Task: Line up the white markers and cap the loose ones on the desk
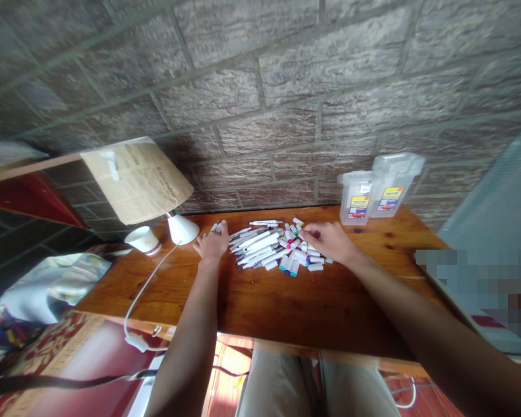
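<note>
A heap of white markers with coloured caps lies on the wooden table near the brick wall. My left hand rests flat at the heap's left edge, fingers stretched out and touching the nearest markers. My right hand lies over the heap's right side, fingers curled down onto the markers; whether it grips one is hidden. Two clear plastic marker boxes with yellow labels stand against the wall, to the right of the heap.
A small lamp with a paper shade stands at the table's back left, its white cord trailing over the front edge. A paper cup sits beside it. A patterned cloth and bag lie at the far left.
</note>
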`<state>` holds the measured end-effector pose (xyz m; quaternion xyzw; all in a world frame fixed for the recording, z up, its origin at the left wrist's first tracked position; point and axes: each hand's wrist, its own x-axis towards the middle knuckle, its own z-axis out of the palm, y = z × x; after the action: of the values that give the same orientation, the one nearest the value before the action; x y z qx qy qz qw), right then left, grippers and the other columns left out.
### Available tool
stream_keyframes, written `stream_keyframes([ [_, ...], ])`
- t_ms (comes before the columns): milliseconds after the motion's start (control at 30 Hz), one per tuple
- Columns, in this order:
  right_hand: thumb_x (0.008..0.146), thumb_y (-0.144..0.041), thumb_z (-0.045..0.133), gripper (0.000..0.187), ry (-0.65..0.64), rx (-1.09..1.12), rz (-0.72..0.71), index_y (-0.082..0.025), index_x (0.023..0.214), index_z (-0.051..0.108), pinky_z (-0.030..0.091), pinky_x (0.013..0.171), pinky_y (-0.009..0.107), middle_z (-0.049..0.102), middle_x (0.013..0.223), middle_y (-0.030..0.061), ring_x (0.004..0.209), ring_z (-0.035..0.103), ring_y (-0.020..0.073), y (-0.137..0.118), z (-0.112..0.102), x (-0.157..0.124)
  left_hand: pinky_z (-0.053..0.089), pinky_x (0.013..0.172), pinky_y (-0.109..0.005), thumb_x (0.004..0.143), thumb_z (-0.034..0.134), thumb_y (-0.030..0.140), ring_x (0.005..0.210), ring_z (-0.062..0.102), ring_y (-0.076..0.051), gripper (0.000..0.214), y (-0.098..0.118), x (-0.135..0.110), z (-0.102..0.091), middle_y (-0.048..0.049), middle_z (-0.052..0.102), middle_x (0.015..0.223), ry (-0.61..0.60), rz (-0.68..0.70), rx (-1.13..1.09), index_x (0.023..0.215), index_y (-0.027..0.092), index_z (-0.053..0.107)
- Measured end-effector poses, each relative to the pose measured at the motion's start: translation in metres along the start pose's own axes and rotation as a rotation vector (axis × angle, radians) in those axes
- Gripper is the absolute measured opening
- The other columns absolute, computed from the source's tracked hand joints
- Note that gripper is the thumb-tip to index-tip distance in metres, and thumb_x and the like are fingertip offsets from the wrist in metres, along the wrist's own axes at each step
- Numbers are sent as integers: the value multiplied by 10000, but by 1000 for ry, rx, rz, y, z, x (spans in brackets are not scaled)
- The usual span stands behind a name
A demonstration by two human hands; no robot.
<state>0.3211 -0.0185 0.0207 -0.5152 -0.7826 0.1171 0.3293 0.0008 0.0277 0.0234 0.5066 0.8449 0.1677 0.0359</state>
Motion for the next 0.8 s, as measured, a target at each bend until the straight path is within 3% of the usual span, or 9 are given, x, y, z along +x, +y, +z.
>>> stream_keyframes([
  [167, 924, -395, 506, 313, -7, 11, 19, -225, 794, 734, 418, 665, 250, 723, 710, 1, 662, 650, 149, -1, -1, 0, 274, 1058, -587, 902, 247, 684, 1340, 382, -455, 784, -3, -2, 1, -261, 555, 1364, 30, -25, 36, 1198, 106, 686],
  [300, 918, -388, 515, 298, -2, 18, 16, -226, 813, 742, 429, 681, 250, 739, 751, 2, 685, 660, 151, 0, -1, 0, 274, 1069, -564, 947, 299, 553, 1389, 339, -409, 607, -7, 2, 6, -204, 444, 1493, 72, 26, 24, 1284, 174, 632],
  [467, 920, -387, 512, 305, -12, 7, 16, -221, 801, 738, 427, 675, 247, 730, 725, 2, 675, 656, 148, 0, 0, 0, 316, 1058, -542, 970, 299, 446, 1321, 452, -370, 512, -11, 11, 11, -160, 578, 1386, 21, 79, 13, 1175, 185, 690],
  [633, 923, -386, 511, 304, -19, 2, 14, -221, 801, 735, 419, 667, 245, 725, 722, -2, 671, 652, 142, 0, 0, 0, 317, 1045, -591, 961, 275, 478, 1332, 427, -417, 583, -14, 15, 11, -222, 555, 1387, 49, 1, 9, 1228, 120, 650],
  [800, 920, -374, 514, 294, -19, 13, 21, -219, 807, 737, 419, 672, 244, 723, 720, -1, 671, 653, 140, -2, -2, 0, 276, 1069, -650, 933, 314, 520, 1409, 302, -452, 629, -14, 13, 11, -257, 394, 1514, 65, -69, 11, 1254, 84, 634],
])
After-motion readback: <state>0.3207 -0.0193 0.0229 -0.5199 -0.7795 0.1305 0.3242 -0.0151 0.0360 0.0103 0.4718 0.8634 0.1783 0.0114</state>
